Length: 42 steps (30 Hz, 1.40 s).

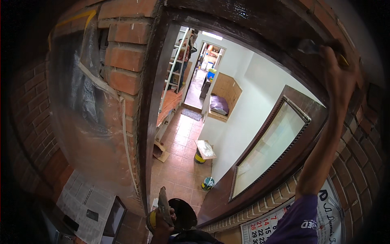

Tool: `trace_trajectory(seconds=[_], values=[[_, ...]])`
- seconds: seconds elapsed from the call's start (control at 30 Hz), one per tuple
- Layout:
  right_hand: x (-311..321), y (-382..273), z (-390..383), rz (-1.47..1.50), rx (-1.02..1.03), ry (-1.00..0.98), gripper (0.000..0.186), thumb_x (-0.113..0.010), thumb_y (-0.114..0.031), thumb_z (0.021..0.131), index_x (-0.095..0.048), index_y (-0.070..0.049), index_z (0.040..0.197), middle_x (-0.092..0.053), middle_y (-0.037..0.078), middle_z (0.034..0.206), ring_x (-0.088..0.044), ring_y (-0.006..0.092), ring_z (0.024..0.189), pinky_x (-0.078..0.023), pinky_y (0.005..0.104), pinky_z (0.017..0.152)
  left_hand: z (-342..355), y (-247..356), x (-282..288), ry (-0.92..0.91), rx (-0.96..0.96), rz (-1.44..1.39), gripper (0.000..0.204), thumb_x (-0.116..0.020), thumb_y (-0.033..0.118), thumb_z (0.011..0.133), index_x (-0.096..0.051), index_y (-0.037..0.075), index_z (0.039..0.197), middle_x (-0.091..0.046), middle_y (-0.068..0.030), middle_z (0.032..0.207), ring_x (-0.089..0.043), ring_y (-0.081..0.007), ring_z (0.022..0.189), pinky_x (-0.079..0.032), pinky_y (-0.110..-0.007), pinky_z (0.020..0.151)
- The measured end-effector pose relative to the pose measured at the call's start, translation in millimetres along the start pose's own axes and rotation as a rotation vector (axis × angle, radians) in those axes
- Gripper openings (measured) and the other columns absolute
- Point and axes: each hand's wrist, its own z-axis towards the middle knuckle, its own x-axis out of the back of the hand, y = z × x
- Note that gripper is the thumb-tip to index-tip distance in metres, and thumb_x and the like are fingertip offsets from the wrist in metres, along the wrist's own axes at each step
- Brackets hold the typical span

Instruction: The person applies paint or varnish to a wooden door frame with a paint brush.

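Observation:
My right hand (pixel 338 71) is raised to the dark brown door frame (pixel 260 32) at the upper right. Its fingers are closed round a putty knife (pixel 309 46), whose greyish blade is blurred against the top beam; a bit of yellow shows by the palm. Low in the middle, my left hand (pixel 162 229) grips a broad flat blade (pixel 164 202), smeared with pale filler and pointing up. Something yellow (pixel 152 221) shows beside that hand; I cannot tell whether it is held too. Just right of the left hand is a dark round container (pixel 183 213).
A brown door with a glass panel (pixel 270 148) stands open on the right. Inside are a pail under a whitened board (pixel 206 149), a green-rimmed pail (pixel 207 183) and a ladder (pixel 172 75) with a person near it. Plastic sheeting (pixel 87 97) covers the left; newspaper (pixel 87 197) lies below.

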Motion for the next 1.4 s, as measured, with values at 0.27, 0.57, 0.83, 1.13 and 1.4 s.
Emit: trace_trajectory(seconds=[0.27,0.57,0.83,1.13,1.4], values=[[-57.5,-44.9,-8.4,-0.167,0.173,-0.033,0.01,-0.053,-0.011,0.072,-0.058,-0.004,0.077,-0.056,0.001,0.066,-0.05,0.0066,0.063,-0.04,0.0185,0.06,-2.1,-4.1,-23.1,0.09,0.014,-0.032,0.038,-0.043,0.044,0.08,-0.048,0.008,0.09,-0.053,-0.0068,0.069,-0.046,-0.0169,0.05,-0.041,-0.027,0.049],[3.2,19.0,-3.6,0.161,-0.146,0.007,0.006,-0.054,-0.008,0.072,-0.055,-0.003,0.071,-0.051,-0.002,0.064,-0.044,0.0039,0.058,-0.034,0.0175,0.05,16.2,1.6,19.4,0.013,0.145,-0.188,0.04,-0.05,0.04,0.074,-0.045,0.005,0.094,-0.051,-0.0075,0.076,-0.051,-0.0187,0.062,-0.046,-0.031,0.058],[28.7,5.8,14.4,-0.094,-0.005,0.047,0.01,-0.053,-0.01,0.07,-0.055,0.0,0.069,-0.052,0.002,0.061,-0.047,0.0074,0.058,-0.038,0.0215,0.055,15.8,1.9,16.0,-0.217,0.159,-0.062,0.044,-0.055,0.042,0.073,-0.048,0.008,0.1,-0.055,-0.01,0.086,-0.056,-0.0224,0.062,-0.046,-0.03,0.04],[-30.8,-20.3,37.0,-0.133,0.294,-0.001,0.012,-0.052,-0.011,0.072,-0.056,-0.002,0.079,-0.057,0.003,0.068,-0.054,0.0116,0.063,-0.044,0.0249,0.06,7.6,-1.4,7.3,-0.177,0.032,0.012,0.042,-0.054,0.038,0.074,-0.048,0.007,0.101,-0.055,-0.0088,0.076,-0.053,-0.0198,0.06,-0.045,-0.029,0.044],[16.2,29.1,42.0,0.131,-0.04,0.006,0.015,-0.056,-0.016,0.073,-0.058,-0.002,0.079,-0.054,0.001,0.07,-0.05,0.0058,0.063,-0.039,0.0178,0.053,10.1,3.7,2.8,0.006,0.085,-0.137,0.035,-0.047,0.037,0.076,-0.044,0.006,0.093,-0.052,-0.008,0.076,-0.051,-0.0186,0.061,-0.046,-0.029,0.057]])
